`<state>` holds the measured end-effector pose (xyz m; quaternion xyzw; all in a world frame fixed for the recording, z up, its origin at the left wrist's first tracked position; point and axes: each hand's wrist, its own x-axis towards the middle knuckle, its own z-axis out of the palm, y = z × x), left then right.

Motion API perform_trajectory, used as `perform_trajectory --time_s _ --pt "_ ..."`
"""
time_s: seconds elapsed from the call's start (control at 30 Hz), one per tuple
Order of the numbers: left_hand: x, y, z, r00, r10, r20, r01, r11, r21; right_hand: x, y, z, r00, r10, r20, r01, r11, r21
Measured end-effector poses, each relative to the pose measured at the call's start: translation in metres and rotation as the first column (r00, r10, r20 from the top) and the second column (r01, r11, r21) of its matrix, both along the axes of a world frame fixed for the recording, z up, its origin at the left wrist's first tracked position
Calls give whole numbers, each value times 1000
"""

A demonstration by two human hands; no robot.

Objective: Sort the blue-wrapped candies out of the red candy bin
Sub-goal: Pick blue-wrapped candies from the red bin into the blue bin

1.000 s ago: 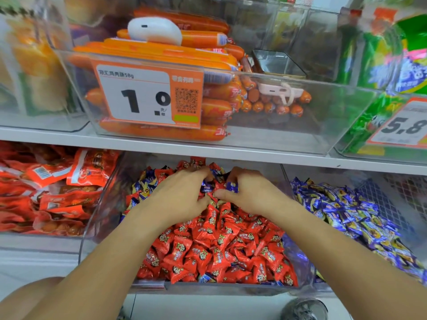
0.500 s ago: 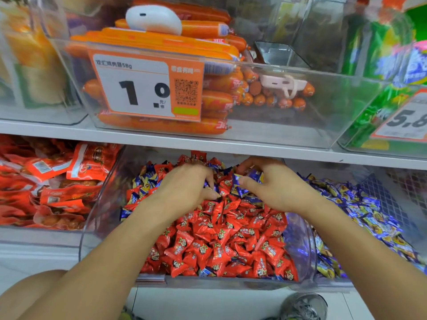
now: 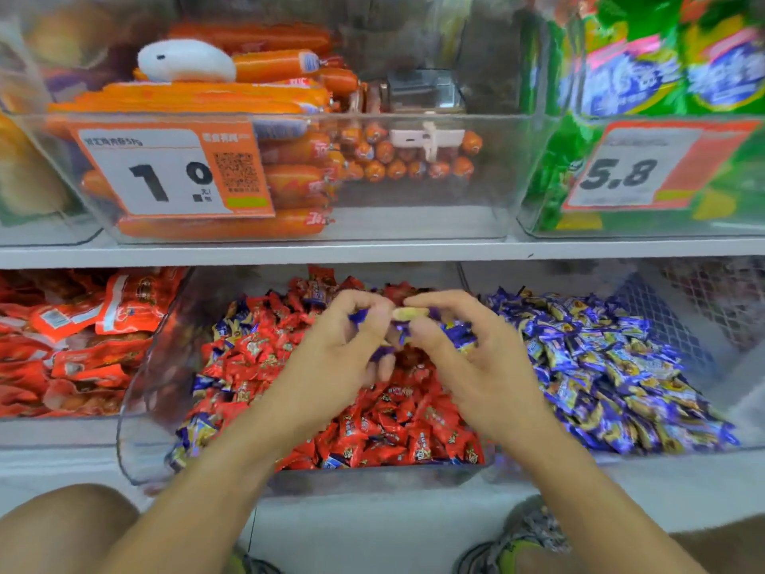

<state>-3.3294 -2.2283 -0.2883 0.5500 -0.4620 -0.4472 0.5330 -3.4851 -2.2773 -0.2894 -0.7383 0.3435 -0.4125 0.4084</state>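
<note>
Pinched blue-wrapped candies (image 3: 418, 321) in both grips, above the middle of the red candy bin (image 3: 157, 366). Left hand (image 3: 343, 345) curled around several blue wrappers, thumb and forefinger pressed together on them. Right hand (image 3: 467, 345) pinching a yellowish piece with blue wrapper between thumb and forefinger, more blue wrappers tucked under the other fingers. Fingertips of the two hands almost touching. Somewhat blurred here, so cannot tell the exact number of candies held.

Below the hands, a heap of red-wrapped candies (image 3: 393, 428) in the clear bin, with more blue ones mixed in at the left side and along the front edge. Just beside on the right, another clear bin (image 3: 741, 391) filled with blue candies (image 3: 600, 366). On the left, red snack packets (image 3: 74, 341) in a third bin.

On the shelf (image 3: 372, 250) above, a clear bin of orange sausages (image 3: 289, 184) with a price tag (image 3: 174, 171) marked 1.0, and a white object (image 3: 186, 60) lying on top of the sausages. To the right, green packages (image 3: 662, 60) behind a tag (image 3: 633, 171) marked 5.8.

At the bottom edge, bare knees and a shoe (image 3: 517, 540) on the floor.
</note>
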Motion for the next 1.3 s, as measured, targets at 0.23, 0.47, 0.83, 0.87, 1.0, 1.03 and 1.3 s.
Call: perform_trajectory --time_s 0.23,0.47,0.83,0.87,1.0,1.03,1.3 --pt "-78 -43 9 842 -161 515 229 971 -71 -110 -40 -4 972 -213 -102 231 950 212" --pt "-105 -64 10 593 -174 786 327 944 -38 -165 -68 4 998 -46 47 20 894 448" --pt "43 -40 -41 242 -254 936 38 967 253 -84 -50 17 947 32 -320 -60 995 -80" --pt "52 -38 -41 260 -241 935 39 970 239 -68 -50 18 913 52 -404 -129 977 -167" --pt "79 -27 -40 361 -169 917 47 985 163 -2 -62 8 724 97 -683 -392 873 -292" --pt "83 -25 -38 389 -153 908 48 988 146 13 -67 4 649 79 -757 -412 873 -262" --pt "114 -19 -33 472 -85 877 -25 994 110 70 -93 -25 385 141 -912 -445 894 -49"
